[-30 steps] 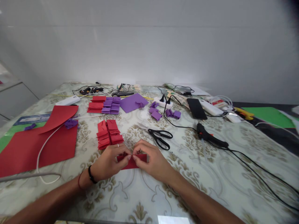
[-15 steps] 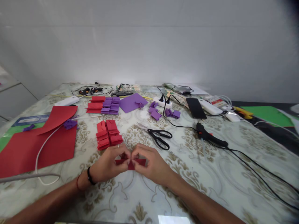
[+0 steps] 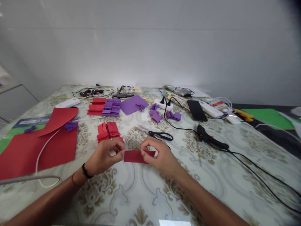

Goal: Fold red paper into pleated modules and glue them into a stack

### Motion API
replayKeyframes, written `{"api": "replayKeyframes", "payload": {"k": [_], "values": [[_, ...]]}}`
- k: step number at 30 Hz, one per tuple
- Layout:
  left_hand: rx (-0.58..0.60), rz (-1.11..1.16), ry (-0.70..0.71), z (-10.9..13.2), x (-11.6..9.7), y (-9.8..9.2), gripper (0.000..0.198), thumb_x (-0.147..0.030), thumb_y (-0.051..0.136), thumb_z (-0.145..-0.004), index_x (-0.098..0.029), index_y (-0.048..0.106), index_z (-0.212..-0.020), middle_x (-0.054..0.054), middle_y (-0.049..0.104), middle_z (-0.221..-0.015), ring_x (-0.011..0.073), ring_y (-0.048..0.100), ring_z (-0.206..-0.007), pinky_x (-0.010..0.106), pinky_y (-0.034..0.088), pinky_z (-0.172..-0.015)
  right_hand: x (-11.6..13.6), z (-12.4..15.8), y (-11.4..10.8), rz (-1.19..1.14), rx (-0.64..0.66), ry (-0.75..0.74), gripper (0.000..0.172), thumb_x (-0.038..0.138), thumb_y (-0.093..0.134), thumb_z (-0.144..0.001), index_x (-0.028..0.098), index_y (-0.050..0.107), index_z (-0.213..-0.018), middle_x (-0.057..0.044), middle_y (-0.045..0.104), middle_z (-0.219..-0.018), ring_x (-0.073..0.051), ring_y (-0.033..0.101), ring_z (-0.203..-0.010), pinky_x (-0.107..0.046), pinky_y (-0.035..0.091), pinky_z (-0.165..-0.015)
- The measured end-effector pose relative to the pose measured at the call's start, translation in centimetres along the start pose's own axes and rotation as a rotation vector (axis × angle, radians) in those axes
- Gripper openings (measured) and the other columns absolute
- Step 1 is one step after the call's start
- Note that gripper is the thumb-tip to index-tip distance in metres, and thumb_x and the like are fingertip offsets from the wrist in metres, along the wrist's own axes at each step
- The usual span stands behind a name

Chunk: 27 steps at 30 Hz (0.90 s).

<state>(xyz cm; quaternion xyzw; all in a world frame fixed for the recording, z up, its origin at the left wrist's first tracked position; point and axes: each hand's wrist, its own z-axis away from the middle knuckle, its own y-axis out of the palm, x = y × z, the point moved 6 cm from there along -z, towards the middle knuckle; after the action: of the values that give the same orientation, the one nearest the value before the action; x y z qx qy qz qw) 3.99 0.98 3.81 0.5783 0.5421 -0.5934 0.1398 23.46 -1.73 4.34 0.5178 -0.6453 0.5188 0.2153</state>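
Observation:
A small rectangular strip of red paper (image 3: 133,156) is held up just above the table between my hands. My right hand (image 3: 158,157) pinches its top edge right of the middle, thumb in front. At the strip's left end, my left hand (image 3: 105,156) has its thumb and index finger pressed together on the very edge. Behind my left hand lie folded red paper pieces (image 3: 109,129) in two columns, their near part covered by the fingers. Black-handled scissors (image 3: 161,135) lie beyond my right hand, which hides part of a handle loop.
Large red sheets (image 3: 58,144) and a white cable (image 3: 42,149) lie at left. Purple folded pieces (image 3: 111,107) and a purple sheet (image 3: 131,104) are farther back. At right are a black glue gun (image 3: 211,138) with its cord, a phone (image 3: 197,110) and a power strip (image 3: 163,104).
My hands were together at the strip's middle. Now they have moved apart and slightly away from me, left hand to the left end and right hand rightward, showing more of the strip.

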Motion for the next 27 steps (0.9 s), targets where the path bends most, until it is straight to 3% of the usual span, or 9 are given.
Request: {"api": "replayKeyframes", "payload": {"k": [5, 9, 14, 21, 27], "values": [[-0.115, 0.038, 0.033, 0.2, 0.0, -0.5, 0.011, -0.015, 0.053, -0.092, -0.019, 0.055, -0.083, 0.002, 0.060, -0.085, 0.0155, 0.060, -0.078, 0.026, 0.050, -0.071, -0.1, 0.1, 0.7, 0.010, 0.026, 0.000, 0.012, 0.009, 0.061, -0.081, 0.020, 0.061, -0.076, 0.000, 0.062, -0.079, -0.017, 0.057, -0.075, -0.029, 0.043, -0.072], [0.026, -0.057, 0.129, 0.7, -0.9, 1.4, 0.005, -0.016, 0.059, -0.095, -0.018, 0.063, -0.098, 0.006, 0.068, -0.097, 0.0192, 0.064, -0.094, 0.031, 0.051, -0.086, 0.2, 0.5, 2.0, -0.020, 0.074, -0.016, 0.014, 0.006, 0.061, -0.080, 0.020, 0.062, -0.077, 0.000, 0.062, -0.078, -0.016, 0.058, -0.073, -0.028, 0.043, -0.071], [0.118, -0.041, 0.159, 1.1, -1.2, 2.8, 0.013, -0.018, 0.057, -0.100, -0.018, 0.068, -0.093, 0.004, 0.072, -0.090, 0.0160, 0.066, -0.084, 0.027, 0.052, -0.079, 0.6, 0.9, 2.5, -0.052, 0.079, -0.019, 0.014, 0.007, 0.061, -0.081, 0.020, 0.063, -0.077, 0.001, 0.061, -0.077, -0.016, 0.058, -0.073, -0.027, 0.044, -0.069], [0.074, -0.089, 0.168, 0.8, -1.3, 1.5, 0.015, -0.015, 0.056, -0.097, -0.018, 0.065, -0.085, 0.003, 0.069, -0.083, 0.0158, 0.064, -0.079, 0.027, 0.050, -0.075, 0.5, 0.7, 1.7, -0.055, 0.064, -0.038, 0.018, 0.003, 0.061, -0.075, 0.021, 0.059, -0.073, 0.002, 0.059, -0.073, -0.015, 0.057, -0.070, -0.027, 0.044, -0.069], [-0.023, -0.075, 0.066, 0.3, -0.7, -0.2, 0.015, -0.015, 0.054, -0.089, -0.018, 0.059, -0.074, -0.001, 0.062, -0.072, 0.0137, 0.058, -0.068, 0.025, 0.046, -0.067, 0.3, 0.3, 1.0, -0.032, 0.045, -0.035, 0.017, 0.005, 0.060, -0.075, 0.021, 0.057, -0.073, 0.002, 0.059, -0.073, -0.015, 0.055, -0.069, -0.027, 0.044, -0.067]]}}
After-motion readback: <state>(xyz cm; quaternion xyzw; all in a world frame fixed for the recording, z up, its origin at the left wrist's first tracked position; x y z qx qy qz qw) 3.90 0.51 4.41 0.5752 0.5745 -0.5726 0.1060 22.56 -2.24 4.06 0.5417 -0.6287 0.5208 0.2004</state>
